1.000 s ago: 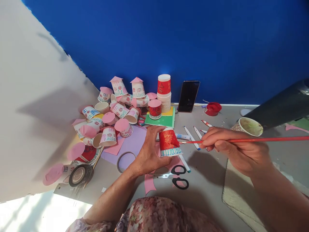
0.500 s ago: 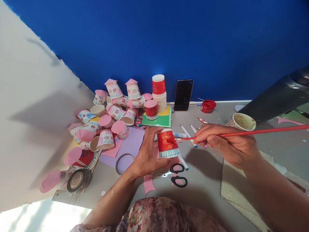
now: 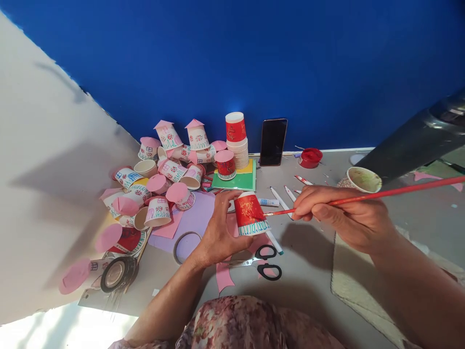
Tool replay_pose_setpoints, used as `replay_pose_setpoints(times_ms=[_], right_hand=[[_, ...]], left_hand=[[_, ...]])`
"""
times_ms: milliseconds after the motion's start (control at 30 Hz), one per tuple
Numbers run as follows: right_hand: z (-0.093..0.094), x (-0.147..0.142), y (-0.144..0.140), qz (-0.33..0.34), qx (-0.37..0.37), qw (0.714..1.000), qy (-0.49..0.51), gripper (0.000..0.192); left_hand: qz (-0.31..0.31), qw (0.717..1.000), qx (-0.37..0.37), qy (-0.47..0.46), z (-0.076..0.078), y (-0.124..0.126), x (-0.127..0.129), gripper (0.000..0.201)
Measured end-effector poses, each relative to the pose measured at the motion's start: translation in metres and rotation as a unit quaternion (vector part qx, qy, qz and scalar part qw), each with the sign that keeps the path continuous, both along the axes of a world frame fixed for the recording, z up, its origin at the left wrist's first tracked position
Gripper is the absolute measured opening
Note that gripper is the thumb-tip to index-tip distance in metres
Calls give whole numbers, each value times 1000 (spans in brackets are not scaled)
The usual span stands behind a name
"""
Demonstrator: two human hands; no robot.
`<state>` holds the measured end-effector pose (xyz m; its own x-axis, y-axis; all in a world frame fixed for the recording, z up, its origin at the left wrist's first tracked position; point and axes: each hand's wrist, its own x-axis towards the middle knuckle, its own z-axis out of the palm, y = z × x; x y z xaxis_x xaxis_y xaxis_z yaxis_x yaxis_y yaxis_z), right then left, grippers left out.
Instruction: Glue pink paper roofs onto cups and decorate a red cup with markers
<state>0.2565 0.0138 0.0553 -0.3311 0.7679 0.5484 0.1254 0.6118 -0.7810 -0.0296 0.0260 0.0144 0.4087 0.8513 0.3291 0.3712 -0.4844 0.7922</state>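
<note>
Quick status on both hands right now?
Left hand: closed around the red paper cup, thumb at its rim.
Right hand: closed on the red paintbrush, its tip at the cup's side.

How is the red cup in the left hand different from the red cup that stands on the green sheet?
The held cup is slightly tilted in the left hand; the standing cup rests on the green sheet. The standing cup has a round pink top; the held cup has none. The paintbrush has its tip at the held cup's side, away from the standing cup. Both are red, wide end down, with marks along the lower edge.
</note>
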Motion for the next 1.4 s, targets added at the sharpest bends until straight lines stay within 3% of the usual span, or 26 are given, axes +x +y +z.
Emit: replay_pose_setpoints(times_ms=[167, 333, 500, 767, 1000, 1267, 1400], right_hand=[[0, 0, 0, 36, 12, 999, -10, 22], [2, 1, 0, -16, 14, 1000, 2, 24], [4, 0, -2, -7, 1, 1000, -17, 24], [10, -5, -1, -47, 18, 999, -13, 27], [15, -6, -5, -142, 32, 989, 41, 23], [21, 1, -6, -162, 60, 984, 32, 26], [21, 5, -6, -173, 39, 982, 59, 24]], left_hand=[[-4, 1000, -4, -1, -2, -1, 0, 90], [-16, 999, -21, -28, -3, 0, 0, 87], [-14, 999, -21, -45, -5, 1, 0, 85], [-4, 998, -17, -54, -8, 0, 1, 84], [-7, 996, -45, -77, -10, 0, 5, 90], [-24, 993, -61, -101, -12, 0, 4, 96], [-39, 989, -90, -114, -12, 1, 4, 88]])
